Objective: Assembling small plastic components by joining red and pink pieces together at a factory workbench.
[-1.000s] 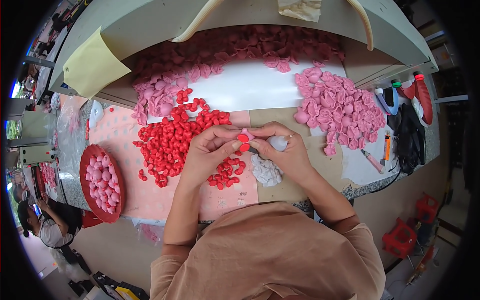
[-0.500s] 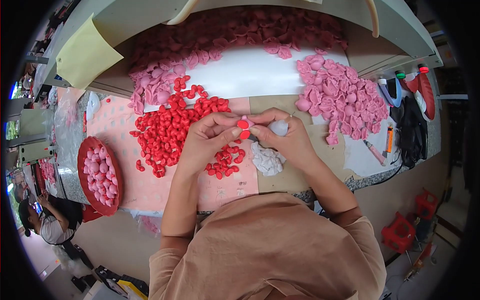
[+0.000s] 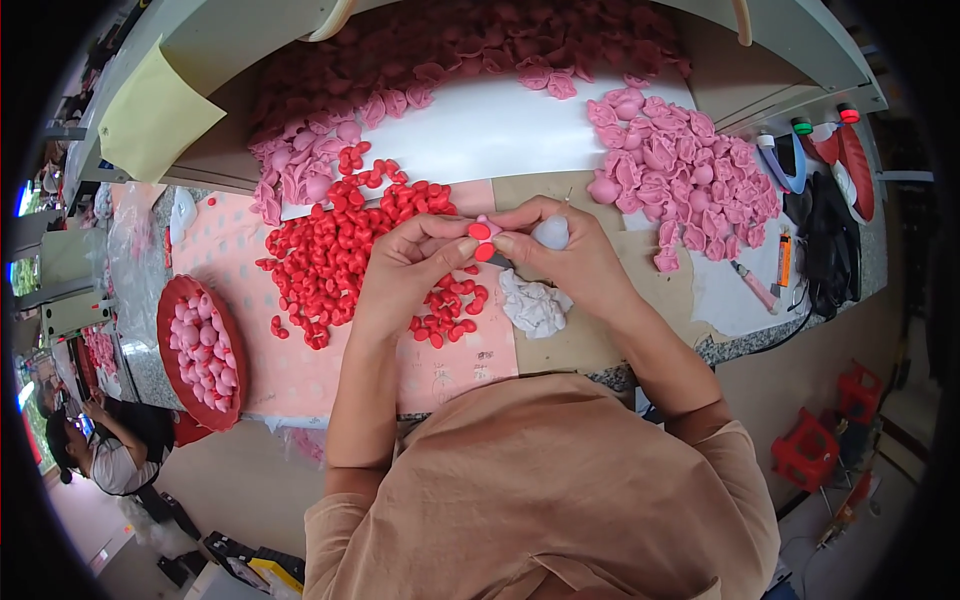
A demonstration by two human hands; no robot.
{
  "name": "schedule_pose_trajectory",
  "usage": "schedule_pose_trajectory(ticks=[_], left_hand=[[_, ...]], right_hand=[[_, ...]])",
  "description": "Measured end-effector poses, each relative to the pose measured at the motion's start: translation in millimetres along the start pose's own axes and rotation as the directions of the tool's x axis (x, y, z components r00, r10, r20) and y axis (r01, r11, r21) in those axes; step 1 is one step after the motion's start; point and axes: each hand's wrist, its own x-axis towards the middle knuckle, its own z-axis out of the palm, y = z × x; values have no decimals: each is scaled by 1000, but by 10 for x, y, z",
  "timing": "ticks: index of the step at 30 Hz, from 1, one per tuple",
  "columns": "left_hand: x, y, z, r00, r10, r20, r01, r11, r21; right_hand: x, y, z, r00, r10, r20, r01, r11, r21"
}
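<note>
Over the front middle of the table, my left hand (image 3: 405, 262) and my right hand (image 3: 580, 262) meet, fingertips pinching a small red part with two oval pads (image 3: 482, 242). A bit of pink shows behind it, mostly hidden by the fingers. My right hand also keeps a small translucent squeeze bottle (image 3: 552, 232) with a thin needle tip tucked among its fingers. A heap of glossy red parts (image 3: 335, 260) lies beside my left hand. Below the hands sits a crumpled white tissue (image 3: 533, 303). Soft pink molded pieces (image 3: 690, 180) are heaped to the right.
A red bowl (image 3: 172, 375) of pink-and-red pieces stands at the left edge. More pink pieces (image 3: 300, 165) fill the back, under a grey hood. At right lie a pink-handled knife (image 3: 757, 290), an orange tube (image 3: 784, 262) and black cloth (image 3: 828, 250). A person (image 3: 115, 445) sits far left.
The whole view has shifted slightly. Both hands keep their pinch on the red part, which has tilted a little. The bottle remains in my right hand.
</note>
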Motion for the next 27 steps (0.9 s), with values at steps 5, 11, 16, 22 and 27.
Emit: schedule_pose_trajectory(ticks=[5, 11, 16, 22, 27], left_hand=[[1, -6, 2, 1000, 13, 6, -14, 1000, 22], [-1, 31, 16, 1000, 22, 14, -22, 999, 45], [4, 23, 10, 999, 41, 15, -42, 997, 63], [1, 52, 16, 999, 36, 31, -38, 995, 90], [0, 67, 33, 1000, 21, 21, -23, 996, 87]], right_hand=[[7, 16, -7, 1000, 17, 7, -18, 999, 34], [8, 13, -8, 1000, 15, 6, -15, 1000, 5], [7, 25, -9, 1000, 0, 2, 0, 1000, 7], [9, 28, -5, 1000, 13, -4, -13, 1000, 8], [18, 41, -5, 1000, -12, -2, 12, 1000, 19]])
